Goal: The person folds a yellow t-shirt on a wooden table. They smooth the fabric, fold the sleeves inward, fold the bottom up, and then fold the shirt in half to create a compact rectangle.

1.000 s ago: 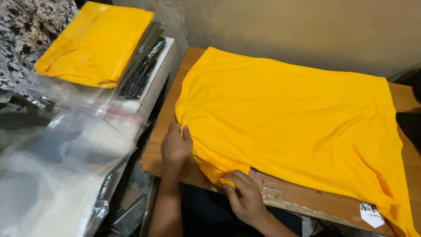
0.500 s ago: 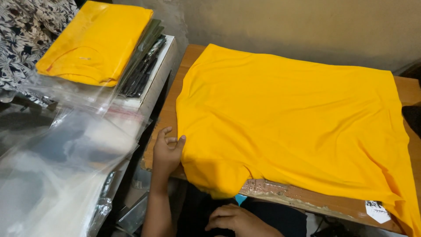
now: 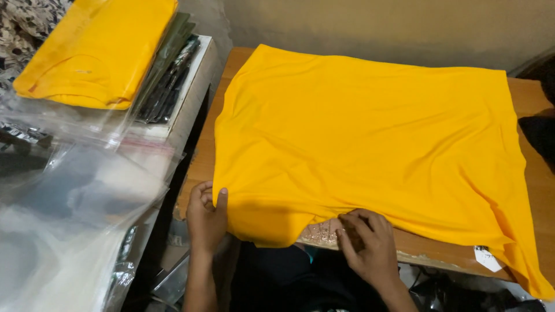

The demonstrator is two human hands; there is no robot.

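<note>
Yellow T-shirt (image 3: 370, 150) lies spread flat on the wooden tabletop (image 3: 529, 98), covering most of it, w/ its near edge hanging a bit over the front. Small white tag (image 3: 487, 258) sits at the shirt's lower right corner, near the tabletop edge.

Left hand (image 3: 206, 216) is at the shirt's near-left corner: fingers pinched on the fabric edge, thumb on top, other fingers curled under/behind the hem. Right hand (image 3: 367, 245) is at the near edge around the middle, fingers together and bent, tips touching the hem where the fabric is bunched up; can't tell if they actually clamp the cloth or just press on it. Bare strip of tabletop shows betw. the two hands, just under the lifted hem.

To the left, well apart from the shirt: a folded yellow garment (image 3: 95, 49) in a clear plastic bag, lying on top of a stack of darker folded items (image 3: 167, 75). More clear plastic bags (image 3: 69, 219) are piled loose in front of that, lower left.
</note>
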